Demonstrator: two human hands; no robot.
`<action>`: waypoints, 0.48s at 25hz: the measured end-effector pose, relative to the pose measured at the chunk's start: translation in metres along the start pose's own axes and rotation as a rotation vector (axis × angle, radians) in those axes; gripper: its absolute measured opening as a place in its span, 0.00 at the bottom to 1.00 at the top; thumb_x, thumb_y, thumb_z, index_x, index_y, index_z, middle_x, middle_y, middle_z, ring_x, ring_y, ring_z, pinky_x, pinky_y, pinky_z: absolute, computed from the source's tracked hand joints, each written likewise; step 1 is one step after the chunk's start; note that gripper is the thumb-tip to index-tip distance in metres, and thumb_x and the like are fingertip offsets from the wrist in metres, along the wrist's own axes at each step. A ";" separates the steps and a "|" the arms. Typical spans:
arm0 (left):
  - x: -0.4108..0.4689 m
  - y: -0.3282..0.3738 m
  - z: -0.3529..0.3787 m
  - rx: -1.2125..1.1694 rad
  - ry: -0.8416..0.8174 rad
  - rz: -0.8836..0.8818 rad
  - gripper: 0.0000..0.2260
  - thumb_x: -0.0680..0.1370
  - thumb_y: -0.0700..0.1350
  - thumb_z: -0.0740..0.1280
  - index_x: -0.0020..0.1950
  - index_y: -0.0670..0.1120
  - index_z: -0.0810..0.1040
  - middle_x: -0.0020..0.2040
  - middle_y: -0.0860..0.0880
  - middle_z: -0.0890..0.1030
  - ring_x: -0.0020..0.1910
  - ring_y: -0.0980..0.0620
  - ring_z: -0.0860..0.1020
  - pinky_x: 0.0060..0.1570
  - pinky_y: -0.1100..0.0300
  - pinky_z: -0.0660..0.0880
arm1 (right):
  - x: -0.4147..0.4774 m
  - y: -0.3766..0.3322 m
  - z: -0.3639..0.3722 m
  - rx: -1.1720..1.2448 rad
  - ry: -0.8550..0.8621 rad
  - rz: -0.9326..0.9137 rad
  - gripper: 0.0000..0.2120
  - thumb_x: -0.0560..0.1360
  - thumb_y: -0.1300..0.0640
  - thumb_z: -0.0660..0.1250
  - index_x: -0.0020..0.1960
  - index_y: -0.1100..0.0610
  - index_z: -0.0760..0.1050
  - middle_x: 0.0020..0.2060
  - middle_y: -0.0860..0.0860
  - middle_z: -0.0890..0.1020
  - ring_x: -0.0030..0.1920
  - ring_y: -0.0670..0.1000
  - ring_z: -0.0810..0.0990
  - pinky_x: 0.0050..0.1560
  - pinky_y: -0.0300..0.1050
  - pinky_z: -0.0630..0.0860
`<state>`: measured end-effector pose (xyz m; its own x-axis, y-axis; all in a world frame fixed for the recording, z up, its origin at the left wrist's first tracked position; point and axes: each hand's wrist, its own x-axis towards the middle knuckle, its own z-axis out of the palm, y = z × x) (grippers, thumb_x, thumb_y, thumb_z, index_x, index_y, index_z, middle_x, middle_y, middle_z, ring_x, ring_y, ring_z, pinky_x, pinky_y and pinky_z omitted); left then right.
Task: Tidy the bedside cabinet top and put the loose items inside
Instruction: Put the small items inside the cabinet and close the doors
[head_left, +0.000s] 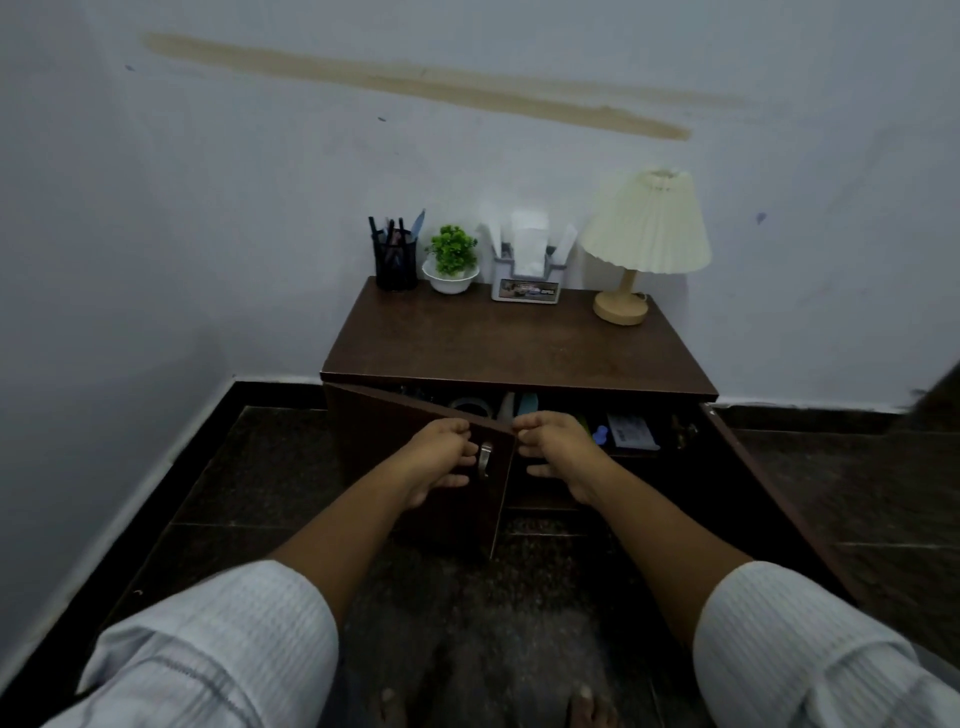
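Cabinet doors are the business of this moment: I have both hands at the left door of the bedside cabinet, which stands against the wall. My left hand is curled loosely around the metal handle near the door's free edge, and my right hand pinches that same edge from the inner side at its upper corner. Both hands are closed on the door rather than on any loose item.

The left door stands partly ajar, its free edge pointing toward me, its long axis upright. The right door is swung wide open, running out toward the lower right.

On the top, a pen holder, a small potted plant, a tissue box and a lamp stand in a row along the wall edge; the front of the top is bare. Inside, on the shelf, I can make out a roll of tape, a blue object and a small box; the rest is too dark to name.

By my reading, the sorting is done and the step in hand is shutting up. The next move calls for swinging the left door flush, clearing my right fingers first, then reaching for the right door.
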<state>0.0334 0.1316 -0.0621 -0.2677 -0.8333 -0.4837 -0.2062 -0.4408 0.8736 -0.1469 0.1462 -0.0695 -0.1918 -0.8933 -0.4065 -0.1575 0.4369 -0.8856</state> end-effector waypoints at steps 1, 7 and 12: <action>0.005 0.003 0.010 0.012 -0.016 0.012 0.27 0.82 0.36 0.61 0.80 0.47 0.61 0.76 0.48 0.68 0.66 0.48 0.76 0.56 0.52 0.79 | 0.002 0.001 -0.010 0.011 0.008 0.000 0.11 0.81 0.61 0.63 0.61 0.53 0.78 0.58 0.52 0.81 0.59 0.52 0.79 0.59 0.53 0.78; 0.026 0.023 0.088 0.086 -0.220 0.038 0.22 0.83 0.38 0.60 0.77 0.47 0.68 0.68 0.50 0.76 0.62 0.50 0.78 0.55 0.53 0.79 | -0.011 0.015 -0.093 0.019 0.145 -0.049 0.10 0.81 0.59 0.64 0.60 0.53 0.78 0.55 0.52 0.83 0.57 0.51 0.81 0.58 0.52 0.79; 0.025 0.031 0.170 0.158 -0.435 0.059 0.19 0.84 0.38 0.59 0.76 0.46 0.69 0.68 0.49 0.77 0.61 0.50 0.80 0.57 0.53 0.79 | -0.042 0.034 -0.167 -0.106 0.467 -0.202 0.09 0.79 0.60 0.65 0.56 0.55 0.80 0.51 0.54 0.85 0.51 0.54 0.83 0.50 0.50 0.79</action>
<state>-0.1397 0.1543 -0.0560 -0.6459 -0.6235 -0.4406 -0.3109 -0.3123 0.8977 -0.3061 0.2167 -0.0450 -0.5558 -0.8288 -0.0645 -0.3284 0.2902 -0.8988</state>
